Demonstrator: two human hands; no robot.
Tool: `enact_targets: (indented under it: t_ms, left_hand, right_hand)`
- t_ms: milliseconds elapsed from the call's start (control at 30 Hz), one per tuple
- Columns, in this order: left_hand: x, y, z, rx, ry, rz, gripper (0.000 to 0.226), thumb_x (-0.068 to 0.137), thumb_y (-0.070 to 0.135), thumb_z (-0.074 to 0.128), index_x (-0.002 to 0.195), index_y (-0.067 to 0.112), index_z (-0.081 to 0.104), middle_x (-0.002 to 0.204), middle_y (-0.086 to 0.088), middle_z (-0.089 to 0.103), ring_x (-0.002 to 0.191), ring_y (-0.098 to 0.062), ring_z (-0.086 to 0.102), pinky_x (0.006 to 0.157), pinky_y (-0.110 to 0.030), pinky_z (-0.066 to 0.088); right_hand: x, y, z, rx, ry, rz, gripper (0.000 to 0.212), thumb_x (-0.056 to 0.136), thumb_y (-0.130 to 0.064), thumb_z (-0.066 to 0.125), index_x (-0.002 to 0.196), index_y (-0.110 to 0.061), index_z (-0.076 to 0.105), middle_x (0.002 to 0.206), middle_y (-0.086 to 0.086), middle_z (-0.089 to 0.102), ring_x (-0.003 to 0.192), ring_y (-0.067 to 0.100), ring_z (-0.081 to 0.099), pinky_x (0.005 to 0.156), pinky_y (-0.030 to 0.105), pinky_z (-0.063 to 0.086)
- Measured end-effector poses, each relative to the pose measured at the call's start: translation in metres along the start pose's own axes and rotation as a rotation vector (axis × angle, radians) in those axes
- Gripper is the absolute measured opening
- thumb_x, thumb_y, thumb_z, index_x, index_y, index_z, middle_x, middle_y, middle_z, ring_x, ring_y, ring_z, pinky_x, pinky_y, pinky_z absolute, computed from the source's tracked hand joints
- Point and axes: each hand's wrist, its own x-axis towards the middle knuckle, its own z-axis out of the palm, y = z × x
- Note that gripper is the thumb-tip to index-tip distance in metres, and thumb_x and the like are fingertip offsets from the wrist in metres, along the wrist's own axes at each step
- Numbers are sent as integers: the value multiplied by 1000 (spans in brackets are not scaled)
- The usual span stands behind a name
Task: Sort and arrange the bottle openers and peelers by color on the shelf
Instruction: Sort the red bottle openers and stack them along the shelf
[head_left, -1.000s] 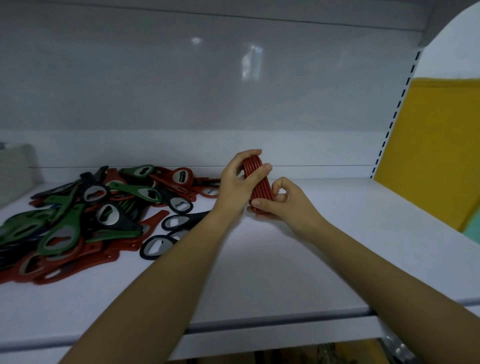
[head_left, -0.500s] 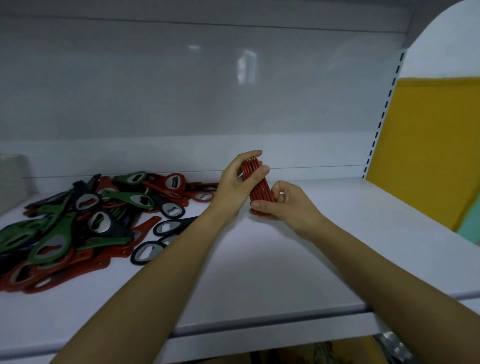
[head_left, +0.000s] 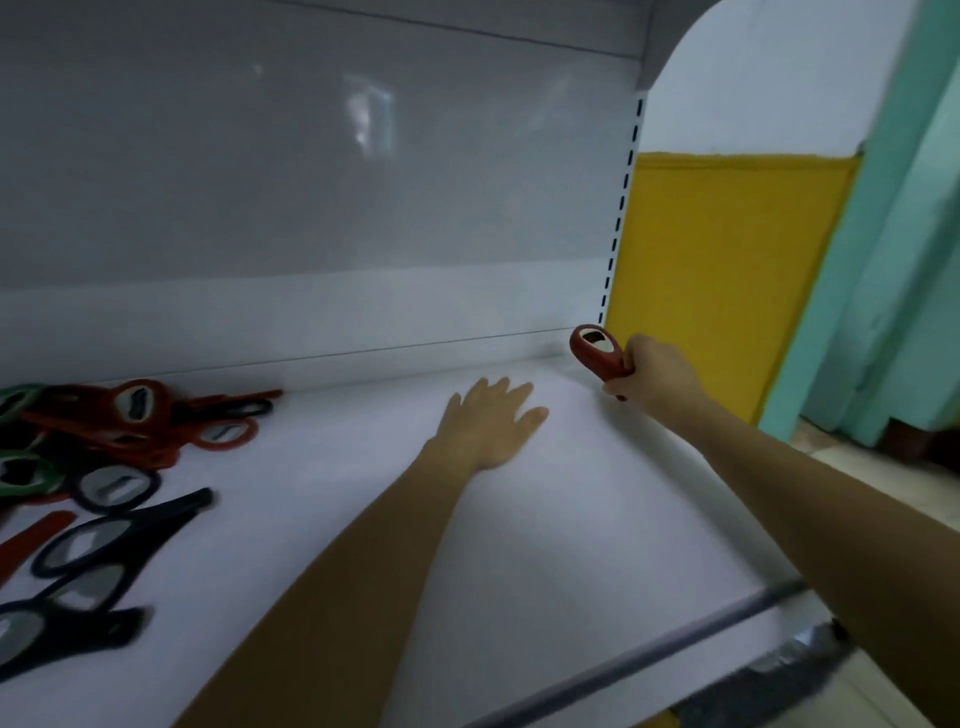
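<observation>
My right hand (head_left: 652, 371) is shut on a stack of red bottle openers (head_left: 597, 351), held just above the back right corner of the white shelf (head_left: 545, 545). My left hand (head_left: 491, 421) hovers flat and open over the middle of the shelf, holding nothing. A mixed pile of red, green and black openers (head_left: 119, 441) lies at the left, with several black ones (head_left: 104, 545) spread toward the front left.
The shelf's white back panel (head_left: 311, 208) rises behind. A slotted upright (head_left: 618, 218) marks the right end, with a yellow wall (head_left: 727, 270) and teal wall (head_left: 893, 260) beyond. The shelf's front edge (head_left: 649, 660) runs along the lower right.
Both hands held the red stack at mid-shelf. Now my right hand has carried it to the back right corner, and my left hand has let go and opened. The view swung right.
</observation>
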Motion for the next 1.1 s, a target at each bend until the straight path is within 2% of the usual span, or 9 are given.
enact_targets:
  t_ms: [133, 233, 400, 567, 667, 733, 833, 967, 1100]
  left_hand:
    - [10, -7, 8, 23, 4, 5, 54, 98, 53, 20, 148, 32, 18, 158, 4, 6, 146, -19, 3, 116, -43, 1]
    - [11, -8, 9, 40, 23, 25, 54, 98, 52, 21, 148, 33, 19, 158, 4, 7, 145, -18, 5, 116, -43, 2]
    - [15, -9, 10, 68, 33, 31, 53, 97, 52, 21, 147, 33, 21, 158, 5, 9, 145, -19, 7, 115, -43, 5]
    - [15, -8, 10, 67, 50, 44, 51, 98, 51, 23, 145, 32, 25, 156, 6, 15, 143, -19, 12, 115, -44, 8]
    - [15, -8, 9, 63, 51, 44, 50, 97, 51, 23, 144, 32, 26, 155, 5, 17, 142, -19, 13, 116, -44, 9]
    - [13, -8, 8, 52, 33, 33, 51, 98, 51, 23, 146, 32, 23, 157, 5, 12, 144, -18, 9, 116, -43, 5]
    - [9, -6, 6, 44, 30, 32, 52, 98, 50, 23, 147, 32, 22, 157, 5, 11, 144, -18, 7, 115, -42, 4]
    - [8, -5, 5, 41, 20, 23, 52, 98, 50, 23, 147, 32, 21, 158, 4, 10, 144, -18, 7, 116, -43, 3]
    - [7, -4, 4, 48, 19, 23, 52, 99, 49, 23, 147, 31, 22, 158, 4, 11, 144, -18, 8, 115, -42, 4]
  right_hand:
    - [27, -5, 15, -93, -8, 82, 13, 83, -7, 60, 89, -9, 48, 97, 15, 60, 76, 26, 50, 50, 26, 31]
    - [43, -15, 20, -152, -44, 98, 22, 88, -8, 54, 108, -3, 51, 103, 15, 58, 84, 27, 52, 63, 29, 36]
    - [58, -30, 27, -340, -45, 102, 6, 90, -4, 48, 93, -7, 44, 71, 6, 40, 74, 21, 46, 54, 27, 35]
    - [60, -28, 37, -359, 9, 65, 23, 90, -4, 47, 113, -3, 48, 104, 12, 57, 92, 26, 57, 55, 28, 34]
    - [59, -21, 30, -289, -13, 78, 36, 87, -11, 55, 118, -3, 40, 81, 6, 50, 75, 24, 52, 49, 26, 30]
    - [56, -14, 22, -205, -40, 60, 46, 85, -18, 62, 121, -3, 38, 77, 8, 48, 66, 21, 45, 44, 27, 27]
    - [44, 2, 20, -79, -2, -70, 52, 86, -30, 62, 131, -16, 41, 93, 10, 60, 75, 23, 54, 52, 27, 35]
    - [35, 19, 26, -9, -55, -145, 51, 88, -33, 60, 136, -29, 45, 130, 2, 57, 113, 23, 54, 81, 25, 40]
    - [38, 28, 27, -32, -39, -205, 46, 92, -19, 54, 137, -27, 46, 134, 2, 54, 115, 24, 54, 81, 23, 39]
